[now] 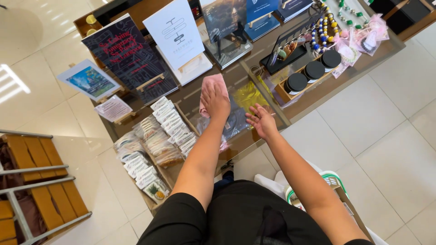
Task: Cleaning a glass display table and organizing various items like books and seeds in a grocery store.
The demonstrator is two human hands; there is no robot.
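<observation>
On the glass-topped wooden desk (pixel 254 136), the left hand (pixel 215 100) presses flat, fingers extended, on a pink cloth (pixel 212 86); the right hand (pixel 261 120) hovers open beside it.

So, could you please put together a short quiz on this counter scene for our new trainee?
1. True or false: the left hand presses a pink cloth flat on the glass counter.
2. What does the right hand hold?
A. a book
B. nothing
C. a black lid
3. Fill in: the wooden tray holds three round ____ tins.

Key:
1. True.
2. B: it hovers open, fingers spread, over the glass.
3. Black.
</observation>
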